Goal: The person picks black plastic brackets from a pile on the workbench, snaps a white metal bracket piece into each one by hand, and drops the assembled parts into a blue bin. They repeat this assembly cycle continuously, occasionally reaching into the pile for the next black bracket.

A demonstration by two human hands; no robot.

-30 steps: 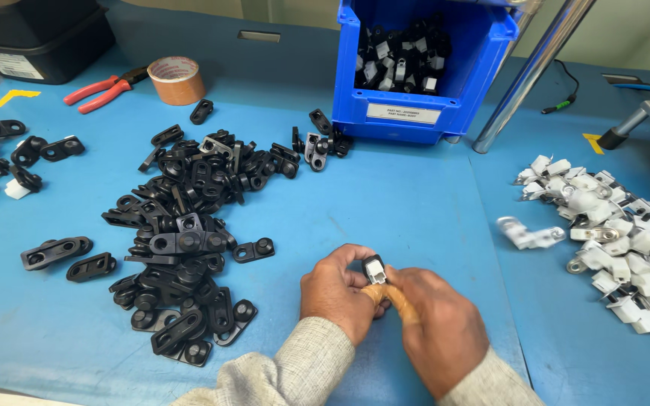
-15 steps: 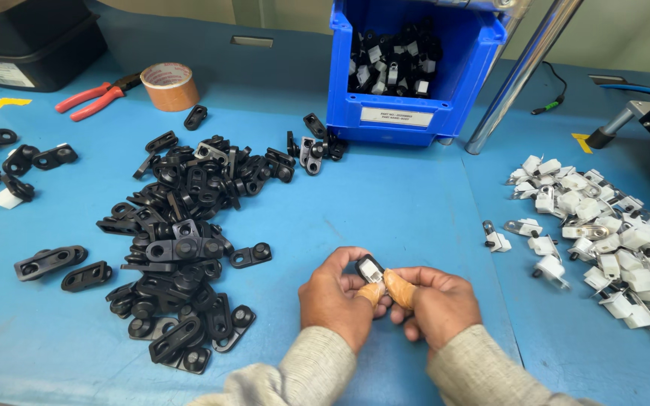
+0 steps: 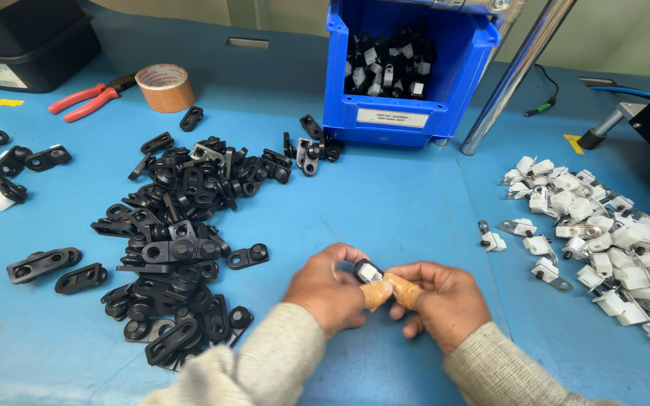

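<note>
— What did the hands have?
— The left hand (image 3: pixel 330 289) and right hand (image 3: pixel 439 301) pinched one small black-and-white clip (image 3: pixel 368 271) between taped thumbs, just above the blue desk (image 3: pixel 385 195).
— Around them?
— A black clip pile (image 3: pixel 182 248) to the left, white clips (image 3: pixel 603 240) to the right, and a blue bin (image 3: pixel 408 113) beyond.

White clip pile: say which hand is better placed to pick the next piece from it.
Right, probably. The right hand is nearer the white clip pile on the table's right side; the left hand sits beside the black brackets. Both pinch one small part.
</note>
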